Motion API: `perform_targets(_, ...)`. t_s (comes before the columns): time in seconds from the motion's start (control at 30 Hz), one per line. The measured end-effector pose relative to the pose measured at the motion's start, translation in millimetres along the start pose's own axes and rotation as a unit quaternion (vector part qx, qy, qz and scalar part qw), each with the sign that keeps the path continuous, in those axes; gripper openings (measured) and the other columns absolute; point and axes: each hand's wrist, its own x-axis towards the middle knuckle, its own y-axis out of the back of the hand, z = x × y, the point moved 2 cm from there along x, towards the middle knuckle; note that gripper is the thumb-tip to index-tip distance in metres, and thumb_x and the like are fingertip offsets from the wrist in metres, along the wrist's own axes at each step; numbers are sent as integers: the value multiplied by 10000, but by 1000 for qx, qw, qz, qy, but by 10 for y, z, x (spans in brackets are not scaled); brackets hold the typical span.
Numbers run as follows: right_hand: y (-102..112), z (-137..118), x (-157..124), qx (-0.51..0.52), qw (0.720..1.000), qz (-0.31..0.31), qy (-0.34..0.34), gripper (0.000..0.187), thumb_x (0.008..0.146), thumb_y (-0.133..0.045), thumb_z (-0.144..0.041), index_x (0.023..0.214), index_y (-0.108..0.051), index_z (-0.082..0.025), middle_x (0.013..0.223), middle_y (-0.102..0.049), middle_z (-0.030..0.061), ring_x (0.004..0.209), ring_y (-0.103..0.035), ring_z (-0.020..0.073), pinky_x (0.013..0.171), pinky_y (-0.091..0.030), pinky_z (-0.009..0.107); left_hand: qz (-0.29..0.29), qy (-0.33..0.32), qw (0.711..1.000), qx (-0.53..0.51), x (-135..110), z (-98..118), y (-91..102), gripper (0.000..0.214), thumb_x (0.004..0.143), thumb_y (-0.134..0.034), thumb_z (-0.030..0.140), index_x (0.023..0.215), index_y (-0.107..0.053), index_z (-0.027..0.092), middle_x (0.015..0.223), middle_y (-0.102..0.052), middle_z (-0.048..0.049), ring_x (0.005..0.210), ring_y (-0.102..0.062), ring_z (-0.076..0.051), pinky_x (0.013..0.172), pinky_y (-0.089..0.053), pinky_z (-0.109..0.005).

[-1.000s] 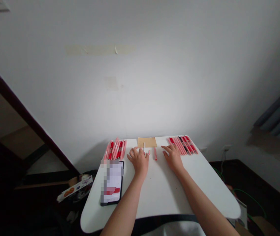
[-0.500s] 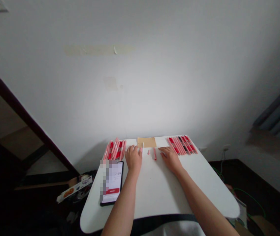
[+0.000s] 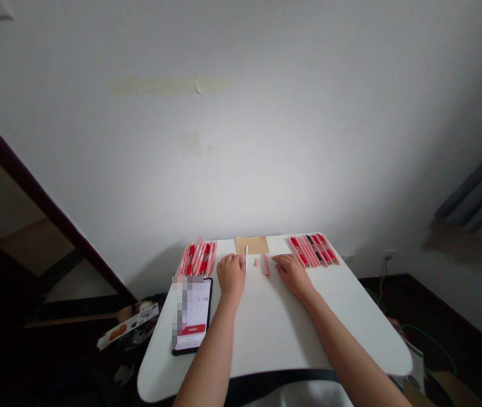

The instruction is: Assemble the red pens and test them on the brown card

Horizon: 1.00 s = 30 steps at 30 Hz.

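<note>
Both of my hands rest on the white table [image 3: 266,333]. My left hand [image 3: 231,276] lies palm down with fingers slightly bent, open, its thumb side right beside a thin white stick [image 3: 246,258]. Whether it touches the stick I cannot tell. My right hand [image 3: 292,272] is also palm down and open, fingers stretched toward the middle; a small dark patch shows under it, too unclear to name. Between the hands lie a pink pen barrel [image 3: 266,265] and a small pink piece [image 3: 255,262].
Several pink and red pens [image 3: 198,258] lie in a group at the back left, and a row of pink, red and black pens [image 3: 313,250] at the back right. A tan paper [image 3: 252,245] lies at the back edge by the wall. A phone [image 3: 193,316] is near my left forearm.
The fingers of my left hand have drawn in and lie closer together, and the hand has shifted slightly toward me. My right hand and the pen parts stay where they were.
</note>
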Motion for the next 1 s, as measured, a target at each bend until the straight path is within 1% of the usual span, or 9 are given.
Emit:
perform_targets(0.23,-4,1,2,-9,1000,2,6,329,866,-469,-161,1121,-674,-194,1116,-677,74,1052,-565,209,960,-433,344,-2,3,1000,-4,2,-7,-13,368,928,-349,344,911,-687,198,949,-673,-88,910,-572,-204,802,-374,-327)
perform_targets(0.37,-15,-18,27,-20,1000,4,-3,315,875,-485,-194,1130,-671,-197,1088,-675,78,1038,-560,213,944,-439,345,-1,4,1000,-7,6,-2,-2,367,925,-355,341,907,-691,194,949,-675,-90,912,-572,-208,809,-377,-331)
perform_targets(0.47,-26,-83,63,-39,999,22,-5,288,879,-519,-246,1116,-678,-205,1079,-663,87,1031,-547,220,939,-440,357,-1,5,1000,-8,7,-6,-5,371,925,-354,342,905,-693,193,943,-676,-88,914,-573,-209,814,-378,-334)
perform_targets(0.6,-48,-225,130,-63,998,31,3,256,889,-531,-310,1057,-699,-215,1078,-644,93,1047,-518,226,930,-440,360,0,3,1000,-9,5,-18,-28,367,926,-353,340,911,-690,195,953,-674,-88,923,-572,-209,828,-374,-339)
perform_targets(0.8,-74,-399,245,-133,991,-14,-19,245,834,-599,-318,1037,-707,-234,1195,-586,102,1139,-449,278,914,-427,405,0,6,1000,-4,4,-20,-40,375,931,-341,345,913,-684,193,963,-676,-82,935,-571,-212,828,-370,-339)
perform_targets(0.9,-99,-421,286,-156,987,-34,-24,264,805,-617,-283,1047,-704,-224,1225,-569,121,1163,-429,291,909,-421,409,-1,6,1000,-4,3,-14,-32,367,928,-349,342,908,-684,193,951,-676,-83,928,-573,-212,820,-369,-338)
perform_targets(1.0,-135,-409,300,-161,986,-39,-22,261,791,-618,-258,1033,-709,-223,1230,-567,125,1169,-422,292,909,-416,406,-1,5,1000,-7,2,-12,-27,362,924,-355,337,909,-687,193,940,-675,-87,919,-571,-213,810,-371,-339)
